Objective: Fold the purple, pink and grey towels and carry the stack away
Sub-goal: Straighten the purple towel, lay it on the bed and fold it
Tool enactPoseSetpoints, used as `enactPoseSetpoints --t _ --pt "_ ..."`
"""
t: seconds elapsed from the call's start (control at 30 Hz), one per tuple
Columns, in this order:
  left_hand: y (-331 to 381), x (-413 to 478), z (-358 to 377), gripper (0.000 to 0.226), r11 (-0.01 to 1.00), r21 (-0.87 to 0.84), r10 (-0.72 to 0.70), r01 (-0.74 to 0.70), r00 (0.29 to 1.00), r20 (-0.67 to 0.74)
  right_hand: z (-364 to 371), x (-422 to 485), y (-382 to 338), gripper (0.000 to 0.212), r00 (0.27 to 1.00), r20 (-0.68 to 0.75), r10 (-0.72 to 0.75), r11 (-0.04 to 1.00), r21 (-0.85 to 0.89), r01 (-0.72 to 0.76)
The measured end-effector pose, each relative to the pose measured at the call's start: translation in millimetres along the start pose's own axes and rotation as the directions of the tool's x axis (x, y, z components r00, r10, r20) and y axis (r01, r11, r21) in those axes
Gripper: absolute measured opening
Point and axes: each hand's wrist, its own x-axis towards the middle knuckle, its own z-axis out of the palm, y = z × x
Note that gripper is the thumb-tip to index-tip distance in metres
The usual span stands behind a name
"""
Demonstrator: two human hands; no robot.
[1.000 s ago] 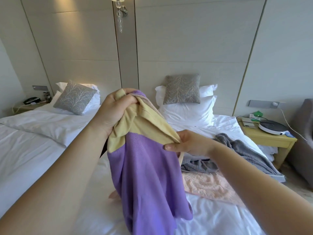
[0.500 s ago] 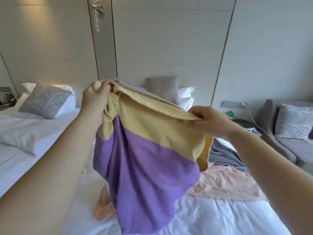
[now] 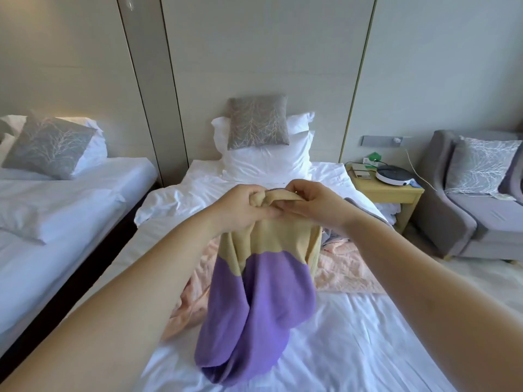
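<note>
The purple towel (image 3: 260,312), with a yellow band along its top, hangs over the white bed (image 3: 353,335). My left hand (image 3: 240,207) and my right hand (image 3: 311,202) grip its yellow upper edge side by side, almost touching. Its lower end rests bunched on the sheet. The pink towel (image 3: 345,275) lies spread on the bed behind it, partly hidden. Only a strip of the grey towel (image 3: 365,207) shows past my right wrist.
A second bed (image 3: 70,199) stands to the left across a narrow dark gap. To the right are a yellow nightstand (image 3: 390,193) bearing a round white device (image 3: 394,174), and a grey armchair (image 3: 481,216). Pillows (image 3: 266,162) lie at the head.
My hands have come together from a wide spread, so the towel's top edge is bunched. They sit lower, and the view has swung back to centre on the bed.
</note>
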Motion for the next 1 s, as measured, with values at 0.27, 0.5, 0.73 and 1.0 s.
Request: enactPoseSetpoints --t 0.27,0.5,0.73,1.0 --pt "25.3 -4.5 -18.0 0.025 0.964 -0.154 0.162 -0.218 0.937 -0.311 11.2 -4.0 57.4 0.02 0.966 0.203 0.16 0.967 -0.228 -0.112" --pt "15.7 -15.0 -71.0 0.021 0.94 -0.268 0.018 -0.21 0.816 -0.577 -11.2 0.9 65.9 0.025 0.99 0.089 0.113 0.943 -0.325 -0.078" --pt "-13.1 2.0 -95.1 0.012 0.976 -0.216 -0.185 0.022 0.599 -0.779 -30.6 5.5 -38.1 0.017 0.904 -0.212 -0.371 0.926 -0.015 0.376" --pt "-28.2 -16.1 15.3 0.041 0.925 -0.349 -0.133 0.15 0.988 0.073 30.0 3.7 17.3 0.018 0.995 0.094 0.029 0.993 -0.118 -0.018"
